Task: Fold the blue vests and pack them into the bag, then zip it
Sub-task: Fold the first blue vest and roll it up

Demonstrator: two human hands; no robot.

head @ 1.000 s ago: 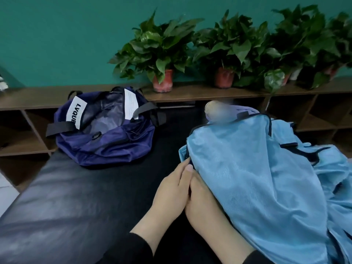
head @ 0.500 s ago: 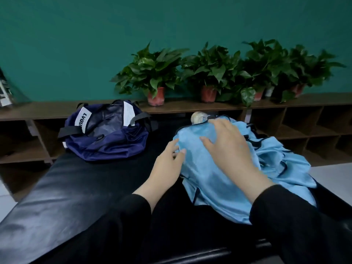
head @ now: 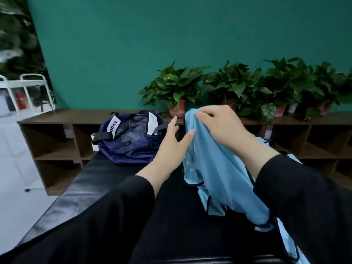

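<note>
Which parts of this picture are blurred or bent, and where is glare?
Head view: the far left edge is smeared by motion; the shelf line bows from wide-angle distortion; pale glare streaks the black bench; hands, vest and bag stay fairly sharp.

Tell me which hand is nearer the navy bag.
Left. The left hand hovers open beside the navy bag, at its right edge; the right hand grips the blue vest farther right.

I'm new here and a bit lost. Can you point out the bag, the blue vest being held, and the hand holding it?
bag [head: 131, 147]: head view, on its navy front panel.
vest [head: 215, 168]: head view, on the hanging fabric's middle.
right hand [head: 222, 122]: head view, on the back of the hand.
</note>
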